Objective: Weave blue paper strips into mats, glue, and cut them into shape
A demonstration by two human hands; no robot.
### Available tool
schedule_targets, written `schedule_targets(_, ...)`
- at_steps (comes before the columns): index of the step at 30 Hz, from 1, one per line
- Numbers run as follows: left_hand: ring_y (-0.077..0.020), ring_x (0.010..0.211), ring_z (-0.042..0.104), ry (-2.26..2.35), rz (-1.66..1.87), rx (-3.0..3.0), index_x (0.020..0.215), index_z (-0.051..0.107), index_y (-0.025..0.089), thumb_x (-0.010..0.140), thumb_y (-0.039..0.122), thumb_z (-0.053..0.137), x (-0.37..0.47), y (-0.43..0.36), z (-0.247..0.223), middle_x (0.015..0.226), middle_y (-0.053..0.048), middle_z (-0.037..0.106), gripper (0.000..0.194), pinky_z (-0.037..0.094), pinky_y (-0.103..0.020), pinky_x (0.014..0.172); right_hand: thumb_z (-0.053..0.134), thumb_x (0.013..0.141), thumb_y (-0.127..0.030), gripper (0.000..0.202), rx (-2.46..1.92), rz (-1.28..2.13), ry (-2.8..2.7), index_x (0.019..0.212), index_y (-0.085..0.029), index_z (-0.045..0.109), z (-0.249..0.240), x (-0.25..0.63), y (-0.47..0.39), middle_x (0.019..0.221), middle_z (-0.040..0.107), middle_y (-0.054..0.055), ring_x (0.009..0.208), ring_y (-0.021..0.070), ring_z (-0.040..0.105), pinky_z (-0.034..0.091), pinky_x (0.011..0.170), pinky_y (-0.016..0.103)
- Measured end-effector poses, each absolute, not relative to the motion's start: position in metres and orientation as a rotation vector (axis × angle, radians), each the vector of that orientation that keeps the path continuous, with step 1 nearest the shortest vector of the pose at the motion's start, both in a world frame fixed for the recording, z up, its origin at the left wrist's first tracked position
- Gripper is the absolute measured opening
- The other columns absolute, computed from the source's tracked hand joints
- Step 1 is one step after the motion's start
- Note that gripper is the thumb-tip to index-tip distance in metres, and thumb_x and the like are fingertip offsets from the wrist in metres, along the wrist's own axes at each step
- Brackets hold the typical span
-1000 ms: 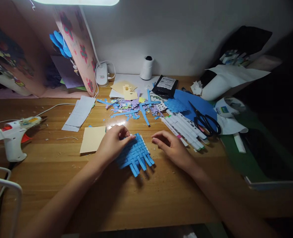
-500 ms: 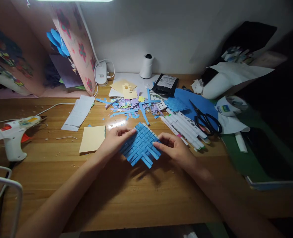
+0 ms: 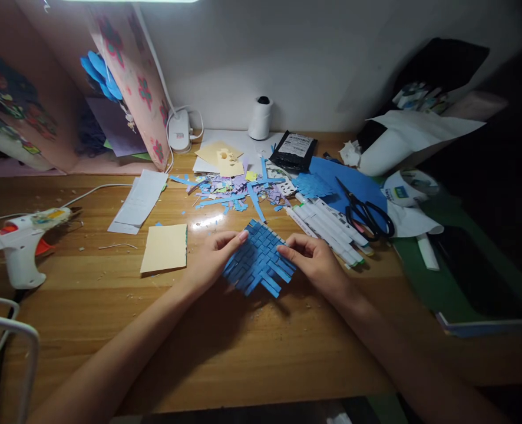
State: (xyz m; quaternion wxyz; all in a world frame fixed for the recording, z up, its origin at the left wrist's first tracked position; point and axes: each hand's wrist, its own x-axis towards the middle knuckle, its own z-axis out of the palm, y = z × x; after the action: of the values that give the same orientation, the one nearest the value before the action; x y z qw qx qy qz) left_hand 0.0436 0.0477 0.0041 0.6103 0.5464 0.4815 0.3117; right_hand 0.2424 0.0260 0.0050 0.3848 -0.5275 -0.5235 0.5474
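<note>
A mat woven from blue paper strips (image 3: pixel 258 256) is held above the wooden desk, tilted so one corner points toward me. Loose strip ends stick out along its near right side. My left hand (image 3: pixel 219 256) pinches its left edge, thumb on top and the fingers mostly underneath. On the right edge, my right hand (image 3: pixel 311 256) grips it the same way, with the thumb pressed on the weave. A yellow paper square (image 3: pixel 164 248) lies on the desk just left of my left hand. White markers (image 3: pixel 327 229) lie in a group beyond my right hand.
Paper scraps (image 3: pixel 225 191) are heaped behind the mat. Black scissors (image 3: pixel 364 212) rest on blue paper (image 3: pixel 352 185) to the right. A glue gun (image 3: pixel 22 241) lies at far left, near a white bent frame (image 3: pixel 33 341). A thread spool (image 3: pixel 261 118) stands by the wall.
The woven mat has shifted slightly to the right and tilted, its surface now looking darker. Both hands have kept their grip, the left one following it to the right.
</note>
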Motion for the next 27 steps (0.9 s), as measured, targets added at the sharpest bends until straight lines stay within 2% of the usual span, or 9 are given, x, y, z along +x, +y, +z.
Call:
schedule_targets(5, -0.0159, 0.064, 0.060, 1.118, 0.607, 1.241, 0.077, 0.068, 0.013, 0.071, 0.046, 0.066, 0.047, 0.044, 0.002, 0.075, -0.005, 0.069, 0.033, 0.046, -0.024, 0.059, 0.067, 0.073, -0.039, 0.030, -1.375, 1.343, -1.343, 0.061, -0.016, 0.053, 0.002, 0.243, 0.027, 0.058, 0.051, -0.004, 0.054, 0.0086, 0.045, 0.036, 0.052, 0.021)
schedule_targets(9, -0.0156, 0.065, 0.063, 1.142, 0.641, 1.159, 0.077, 0.069, 0.013, 0.070, 0.042, 0.068, 0.048, 0.042, 0.000, 0.078, -0.007, 0.071, 0.030, 0.048, -0.025, 0.061, 0.069, 0.070, -0.042, 0.032, -1.410, 1.185, -1.348, 0.058, -0.016, 0.053, 0.003, 0.251, 0.035, 0.055, 0.052, -0.004, 0.053, 0.0093, 0.047, 0.038, 0.051, 0.022)
schedule_targets(12, -0.0171, 0.069, 0.065, 1.201, 0.722, 1.104, 0.080, 0.069, 0.013, 0.068, 0.040, 0.071, 0.047, 0.042, 0.001, 0.081, -0.007, 0.071, 0.028, 0.050, -0.025, 0.064, 0.063, 0.074, -0.042, 0.028, -1.523, 0.895, -1.371, 0.062, -0.017, 0.057, 0.009, 0.275, 0.045, 0.059, 0.060, 0.000, 0.056, 0.0131, 0.054, 0.043, 0.056, 0.025)
schedule_targets(14, -0.0187, 0.075, 0.066, 1.223, 0.791, 1.081, 0.084, 0.068, 0.013, 0.067, 0.038, 0.072, 0.047, 0.043, 0.003, 0.086, -0.007, 0.071, 0.030, 0.051, -0.027, 0.068, 0.057, 0.078, -0.038, 0.021, -1.679, 0.602, -1.426, 0.073, -0.018, 0.061, 0.013, 0.301, 0.050, 0.071, 0.066, 0.005, 0.066, 0.0178, 0.060, 0.046, 0.063, 0.029)
schedule_targets(16, -0.0207, 0.082, 0.066, 1.234, 0.846, 1.055, 0.089, 0.066, 0.013, 0.066, 0.037, 0.073, 0.046, 0.045, 0.005, 0.092, -0.008, 0.071, 0.034, 0.051, -0.029, 0.073, 0.050, 0.081, -0.030, 0.018, -1.952, 0.297, -1.504, 0.089, -0.019, 0.062, 0.014, 0.330, 0.053, 0.087, 0.068, 0.009, 0.078, 0.0226, 0.062, 0.046, 0.070, 0.035)
schedule_targets(18, -0.0227, 0.086, 0.065, 1.260, 0.886, 1.021, 0.092, 0.063, 0.012, 0.065, 0.036, 0.074, 0.046, 0.045, 0.006, 0.096, -0.010, 0.070, 0.038, 0.052, -0.031, 0.075, 0.055, 0.076, -0.031, 0.022, -2.264, 0.139, -1.522, 0.093, -0.017, 0.060, 0.011, 0.356, 0.054, 0.085, 0.066, 0.012, 0.076, 0.0263, 0.062, 0.046, 0.067, 0.037)
schedule_targets(21, -0.0238, 0.093, 0.064, 1.313, 0.939, 0.975, 0.101, 0.058, 0.011, 0.066, 0.036, 0.073, 0.047, 0.047, 0.004, 0.103, -0.012, 0.068, 0.045, 0.051, -0.033, 0.080, 0.061, 0.072, -0.040, 0.034, -2.452, 0.119, -1.576, 0.093, -0.014, 0.057, 0.003, 0.380, 0.055, 0.088, 0.064, 0.014, 0.078, 0.0285, 0.062, 0.046, 0.064, 0.036)
schedule_targets(24, -0.0240, 0.097, 0.063, 1.329, 0.984, 0.969, 0.107, 0.054, 0.013, 0.067, 0.039, 0.072, 0.047, 0.048, -0.001, 0.107, -0.011, 0.067, 0.051, 0.051, -0.034, 0.083, 0.060, 0.072, -0.037, 0.034, -2.483, 0.134, -1.553, 0.096, -0.013, 0.055, -0.003, 0.385, 0.058, 0.087, 0.065, 0.014, 0.078, 0.0281, 0.062, 0.046, 0.064, 0.035)
schedule_targets(27, -0.0248, 0.096, 0.063, 1.317, 0.969, 0.992, 0.102, 0.057, 0.013, 0.068, 0.043, 0.069, 0.047, 0.048, -0.004, 0.103, -0.010, 0.068, 0.048, 0.051, -0.034, 0.082, 0.060, 0.071, -0.034, 0.036, -2.488, 0.075, -1.563, 0.097, -0.011, 0.055, -0.004, 0.381, 0.062, 0.087, 0.065, 0.016, 0.083, 0.0316, 0.061, 0.045, 0.068, 0.038)
